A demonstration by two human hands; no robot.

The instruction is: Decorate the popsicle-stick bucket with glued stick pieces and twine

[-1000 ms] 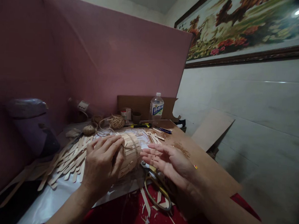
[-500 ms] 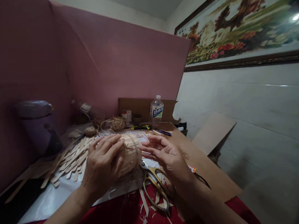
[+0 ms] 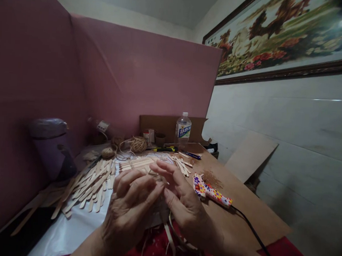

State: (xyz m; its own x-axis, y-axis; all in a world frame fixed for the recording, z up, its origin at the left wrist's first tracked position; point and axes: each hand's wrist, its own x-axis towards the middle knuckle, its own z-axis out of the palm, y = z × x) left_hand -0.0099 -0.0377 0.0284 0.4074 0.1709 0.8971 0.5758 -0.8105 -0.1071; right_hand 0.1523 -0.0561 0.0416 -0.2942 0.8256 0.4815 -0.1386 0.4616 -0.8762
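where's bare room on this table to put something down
Free: the brown tabletop right of the glue gun, and the white sheet near the sticks, left of the left hand. Crowded: the back row of twine, knife and bottle, and around the right hand.

One head-worn camera looks forward and slightly down over a table (image 3: 241, 208), close above the left hand (image 3: 129, 213) and right hand (image 3: 181, 201) that lie well in front of a bottle (image 3: 183, 129), with a pink partition (image 3: 133, 84) behind the bottle and a painting (image 3: 279, 38) high to its right.
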